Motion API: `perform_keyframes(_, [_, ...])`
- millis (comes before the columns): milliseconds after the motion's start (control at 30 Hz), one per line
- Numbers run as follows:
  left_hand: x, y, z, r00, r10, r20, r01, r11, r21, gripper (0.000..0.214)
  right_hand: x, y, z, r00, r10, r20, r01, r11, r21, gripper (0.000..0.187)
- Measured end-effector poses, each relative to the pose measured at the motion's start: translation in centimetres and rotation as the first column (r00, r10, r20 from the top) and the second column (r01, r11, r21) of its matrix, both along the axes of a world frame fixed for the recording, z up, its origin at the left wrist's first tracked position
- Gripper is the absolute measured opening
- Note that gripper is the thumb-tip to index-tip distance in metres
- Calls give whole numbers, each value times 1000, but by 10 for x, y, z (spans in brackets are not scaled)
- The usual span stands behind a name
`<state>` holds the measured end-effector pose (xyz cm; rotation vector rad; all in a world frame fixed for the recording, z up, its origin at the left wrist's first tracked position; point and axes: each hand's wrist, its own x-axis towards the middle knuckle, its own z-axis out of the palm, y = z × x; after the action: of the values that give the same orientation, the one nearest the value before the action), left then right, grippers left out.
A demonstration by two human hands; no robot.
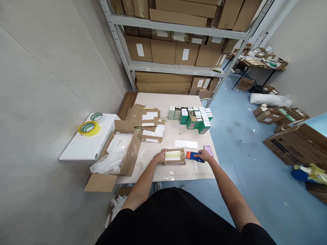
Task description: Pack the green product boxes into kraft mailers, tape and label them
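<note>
A small cardboard box [174, 161] with a pale label and clear tape on top lies near the front of the table [153, 173]. My left hand [160, 156] grips its left end, fingers along the far side. In my right hand [203, 155] is a blue tape dispenser [195, 157] with an orange front, held just off the box's right end. A pink-screened phone [208, 150] lies beyond that hand. White paper slips [186, 144] rest behind the box.
Several green-and-white boxes [191, 121] stand at the back right. Flattened cardboard [150, 119] lies at the left. Beside it is an open carton [133, 156] holding white plastic. Tape rolls [89, 128] sit on a white box. Shelving [178, 68] rises behind; cartons [293, 146] stand at right.
</note>
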<state>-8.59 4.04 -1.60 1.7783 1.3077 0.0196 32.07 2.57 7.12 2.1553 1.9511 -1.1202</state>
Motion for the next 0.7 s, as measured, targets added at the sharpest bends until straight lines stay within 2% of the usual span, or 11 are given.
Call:
perform_keyframes(100, [-28, 3, 0, 998, 62, 18, -61, 998, -25, 140, -40, 8, 7, 998, 26, -54, -24, 999, 31, 47])
perform_keyframes(200, [-52, 0, 0, 971, 240, -4, -240, 968, -74, 136, -97, 16, 16, 995, 91, -48, -88, 994, 70, 45])
perform_keyframes(300, [-68, -9, 0, 878, 475, 62, -473, 880, -47, 112, -163, 19, 26, 985, 170, -9, -167, 980, 110, 44])
perform_keyframes(367, [-75, -15, 0, 798, 578, 171, -582, 813, -28, 87, -203, 19, 33, 981, 183, 56, -190, 972, 139, 45])
perform_keyframes(433, [-77, -19, 0, 699, 660, 275, -664, 742, -93, 67, -235, 19, 40, 973, 195, 123, -212, 966, 145, 46])
perform_keyframes(500, [-76, -21, 0, 600, 717, 354, -702, 684, -197, 65, -258, 20, 47, 962, 214, 167, -237, 963, 130, 48])
perform_keyframes(533, [-74, -22, 0, 572, 728, 378, -700, 673, -237, 68, -266, 21, 50, 958, 224, 181, -247, 961, 120, 49])
perform_keyframes(600, [-68, -24, -2, 557, 725, 404, -684, 677, -272, 73, -276, 21, 54, 952, 233, 198, -258, 960, 106, 50])
perform_keyframes(700, [-56, -27, -6, 509, 746, 431, -680, 655, -331, 78, -277, 19, 57, 947, 235, 217, -260, 961, 92, 51])
